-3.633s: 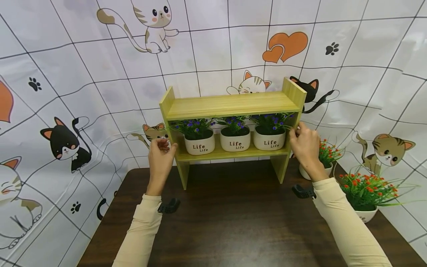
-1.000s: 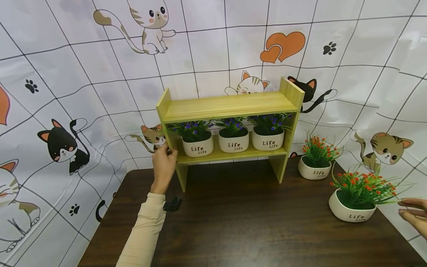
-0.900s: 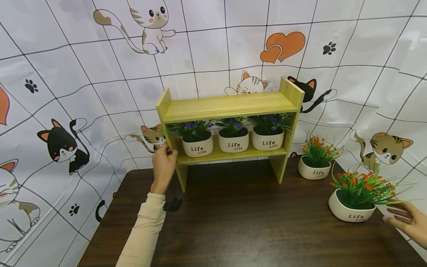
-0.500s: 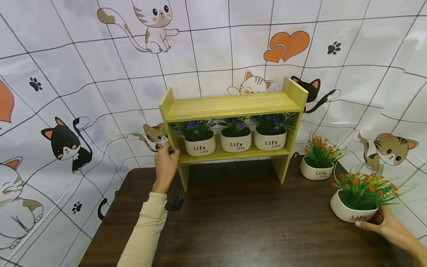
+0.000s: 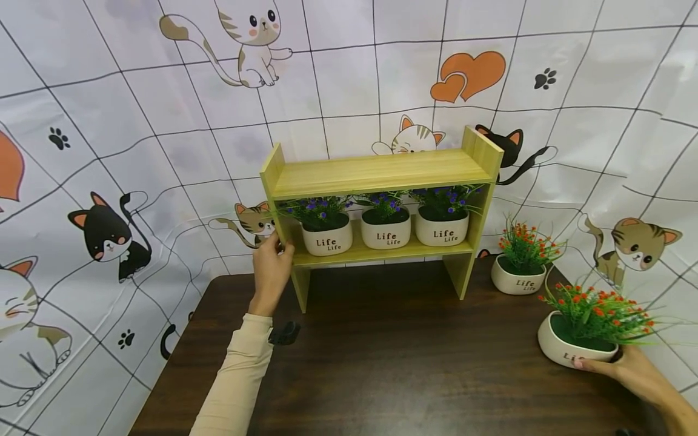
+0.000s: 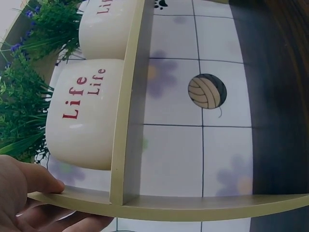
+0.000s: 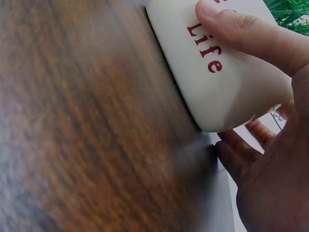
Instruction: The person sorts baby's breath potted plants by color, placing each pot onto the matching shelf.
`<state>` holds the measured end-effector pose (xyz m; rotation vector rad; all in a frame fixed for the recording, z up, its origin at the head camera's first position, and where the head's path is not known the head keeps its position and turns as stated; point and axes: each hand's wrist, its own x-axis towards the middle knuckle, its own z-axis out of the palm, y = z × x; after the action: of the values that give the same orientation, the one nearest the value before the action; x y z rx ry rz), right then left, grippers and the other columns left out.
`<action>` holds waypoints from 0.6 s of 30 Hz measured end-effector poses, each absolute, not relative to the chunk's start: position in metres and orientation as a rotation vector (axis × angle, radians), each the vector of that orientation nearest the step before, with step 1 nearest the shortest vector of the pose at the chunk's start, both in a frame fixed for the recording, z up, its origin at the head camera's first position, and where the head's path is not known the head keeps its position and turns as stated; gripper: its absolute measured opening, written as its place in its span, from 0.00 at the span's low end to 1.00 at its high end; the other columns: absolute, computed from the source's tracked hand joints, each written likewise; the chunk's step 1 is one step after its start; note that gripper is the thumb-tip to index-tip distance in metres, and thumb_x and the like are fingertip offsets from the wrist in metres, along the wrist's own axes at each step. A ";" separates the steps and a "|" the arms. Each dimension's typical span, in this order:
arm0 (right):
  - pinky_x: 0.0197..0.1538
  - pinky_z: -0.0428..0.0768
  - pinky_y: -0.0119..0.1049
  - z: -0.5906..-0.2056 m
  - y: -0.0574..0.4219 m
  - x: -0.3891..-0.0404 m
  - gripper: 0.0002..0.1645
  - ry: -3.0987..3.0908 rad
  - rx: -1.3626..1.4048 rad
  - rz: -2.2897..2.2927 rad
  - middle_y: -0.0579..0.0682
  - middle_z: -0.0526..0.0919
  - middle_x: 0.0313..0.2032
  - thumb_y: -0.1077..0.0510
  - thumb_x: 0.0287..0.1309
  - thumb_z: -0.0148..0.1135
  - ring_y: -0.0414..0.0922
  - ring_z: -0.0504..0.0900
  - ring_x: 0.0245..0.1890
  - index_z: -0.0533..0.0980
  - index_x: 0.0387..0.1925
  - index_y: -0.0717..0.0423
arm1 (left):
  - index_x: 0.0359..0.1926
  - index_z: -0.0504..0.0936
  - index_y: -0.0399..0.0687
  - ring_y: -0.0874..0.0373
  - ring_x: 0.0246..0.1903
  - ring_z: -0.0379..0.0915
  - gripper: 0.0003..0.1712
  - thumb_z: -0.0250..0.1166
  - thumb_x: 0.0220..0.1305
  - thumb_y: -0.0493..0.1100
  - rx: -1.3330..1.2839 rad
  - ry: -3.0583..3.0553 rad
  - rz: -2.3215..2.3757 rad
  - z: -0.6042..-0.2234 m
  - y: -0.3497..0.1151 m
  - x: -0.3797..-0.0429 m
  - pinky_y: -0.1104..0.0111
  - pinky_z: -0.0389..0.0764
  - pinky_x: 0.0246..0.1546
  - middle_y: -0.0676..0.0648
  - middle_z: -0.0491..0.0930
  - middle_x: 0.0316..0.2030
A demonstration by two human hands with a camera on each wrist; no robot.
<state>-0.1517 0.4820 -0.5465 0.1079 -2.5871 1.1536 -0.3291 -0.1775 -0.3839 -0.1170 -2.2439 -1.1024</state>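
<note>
My left hand pinches the left side panel of a small wooden shelf. In the left wrist view the thumb lies on the panel's inner face and the other fingers are behind it. At the table's right, my right hand grips the front potted plant, which has orange-red flowers and a white pot marked "Life". The right wrist view shows the thumb across the lettering of the pot, fingers round its far side. The pot leans slightly in the head view.
Several white pots with purple flowers stand in a row on the shelf's middle board. Another potted plant with orange-red flowers stands right of the shelf. A cat-print wall covering rises behind the dark wooden table.
The right hand has left the shelf's right side, swung out right and taken hold of the front orange-flowered plant, tipping it slightly. The left hand has closed onto the left panel.
</note>
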 end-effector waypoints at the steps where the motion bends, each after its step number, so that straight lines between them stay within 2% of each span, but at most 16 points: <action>1: 0.56 0.54 0.06 -0.546 0.482 -0.152 0.64 -2.593 0.109 1.158 0.10 0.61 0.58 0.63 0.55 0.81 0.09 0.59 0.54 0.52 0.83 0.38 | 0.45 0.86 0.34 0.35 0.48 0.89 0.07 0.65 0.70 0.34 -0.117 -2.247 -1.104 -0.384 -0.178 -0.329 0.43 0.88 0.43 0.29 0.89 0.46; 4: 0.52 0.58 0.08 -0.542 0.482 -0.151 0.52 -2.656 0.092 1.115 0.08 0.64 0.53 0.59 0.57 0.80 0.10 0.63 0.51 0.61 0.76 0.52 | 0.45 0.86 0.34 0.35 0.48 0.89 0.07 0.65 0.70 0.34 -0.118 -2.253 -1.103 -0.383 -0.178 -0.328 0.43 0.88 0.43 0.29 0.89 0.46; 6: 0.50 0.59 0.09 -0.540 0.481 -0.151 0.49 -2.681 0.086 1.103 0.08 0.65 0.51 0.58 0.57 0.80 0.11 0.65 0.50 0.63 0.73 0.60 | 0.45 0.86 0.34 0.35 0.49 0.89 0.08 0.65 0.70 0.34 -0.121 -2.254 -1.102 -0.384 -0.179 -0.329 0.43 0.88 0.44 0.28 0.89 0.47; 8: 0.49 0.59 0.09 -0.538 0.479 -0.151 0.49 -2.682 0.077 1.109 0.07 0.66 0.50 0.57 0.57 0.80 0.11 0.66 0.49 0.63 0.74 0.52 | 0.45 0.86 0.34 0.35 0.50 0.89 0.08 0.65 0.70 0.34 -0.123 -2.251 -1.102 -0.384 -0.179 -0.329 0.43 0.88 0.45 0.29 0.89 0.47; 11: 0.50 0.60 0.10 -0.537 0.474 -0.153 0.56 -2.644 0.060 1.168 0.09 0.67 0.51 0.60 0.57 0.80 0.13 0.68 0.49 0.57 0.78 0.37 | 0.45 0.86 0.34 0.35 0.51 0.88 0.08 0.65 0.70 0.34 -0.125 -2.247 -1.106 -0.385 -0.179 -0.330 0.43 0.88 0.46 0.29 0.89 0.47; 13: 0.49 0.61 0.11 -0.533 0.471 -0.155 0.55 -2.634 0.040 1.196 0.10 0.68 0.50 0.60 0.57 0.80 0.15 0.70 0.48 0.57 0.77 0.35 | 0.45 0.86 0.34 0.34 0.51 0.88 0.08 0.65 0.70 0.35 -0.126 -2.247 -1.109 -0.385 -0.179 -0.330 0.43 0.88 0.46 0.29 0.89 0.47; 16: 0.45 0.63 0.13 -0.523 0.466 -0.157 0.54 -2.679 -0.025 1.174 0.12 0.69 0.46 0.56 0.59 0.80 0.16 0.72 0.45 0.58 0.78 0.54 | 0.45 0.86 0.34 0.34 0.51 0.88 0.08 0.65 0.70 0.35 -0.126 -2.248 -1.116 -0.384 -0.179 -0.330 0.42 0.88 0.47 0.28 0.89 0.48; 18: 0.43 0.65 0.15 -0.513 0.462 -0.159 0.54 -2.711 -0.050 1.149 0.18 0.73 0.45 0.54 0.59 0.80 0.18 0.73 0.43 0.58 0.76 0.66 | 0.45 0.86 0.34 0.34 0.52 0.88 0.08 0.65 0.70 0.34 -0.125 -2.249 -1.118 -0.383 -0.179 -0.330 0.42 0.88 0.48 0.28 0.88 0.48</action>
<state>-0.1591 0.4624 -0.5125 -0.0495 -2.7107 1.1490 -0.3298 -0.1791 -0.3835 -0.1248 -2.2488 -1.1180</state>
